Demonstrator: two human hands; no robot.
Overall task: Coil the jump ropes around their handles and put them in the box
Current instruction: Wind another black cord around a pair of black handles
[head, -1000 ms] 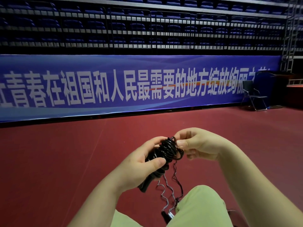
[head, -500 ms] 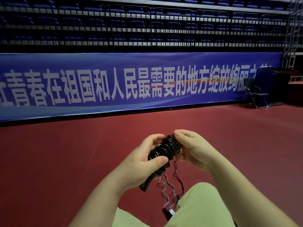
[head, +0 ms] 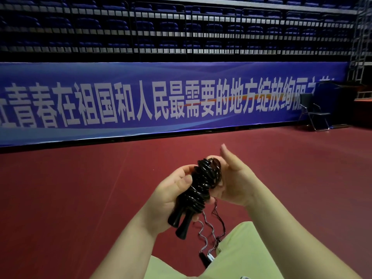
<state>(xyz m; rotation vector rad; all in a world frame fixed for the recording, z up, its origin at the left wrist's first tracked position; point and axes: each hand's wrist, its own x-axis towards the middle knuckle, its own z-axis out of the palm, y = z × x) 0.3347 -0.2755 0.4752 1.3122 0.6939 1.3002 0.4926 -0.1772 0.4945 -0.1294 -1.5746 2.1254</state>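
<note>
A black jump rope [head: 203, 186] is coiled in many turns around its two black handles, whose ends stick out below the coil. My left hand [head: 171, 196] grips the bundle from the left, thumb laid across the coil. My right hand [head: 235, 178] is against the coil's upper right side, thumb raised, its fingertips hidden behind the rope. Thin wavy cords [head: 209, 234] lie on the floor beneath the bundle, ending in black and white handles [head: 207, 258] by my knee. No box is in view.
I am low over a red sports floor [head: 80, 198]; my light green trouser leg [head: 237, 256] fills the bottom. A long blue banner [head: 161, 101] runs along the far barrier, with dark stands above. A folding chair [head: 314, 113] stands at the far right.
The bundle has tilted more upright, showing both handle ends. My right hand has shifted from pinching the top loops to the coil's right side, with the thumb lifted.
</note>
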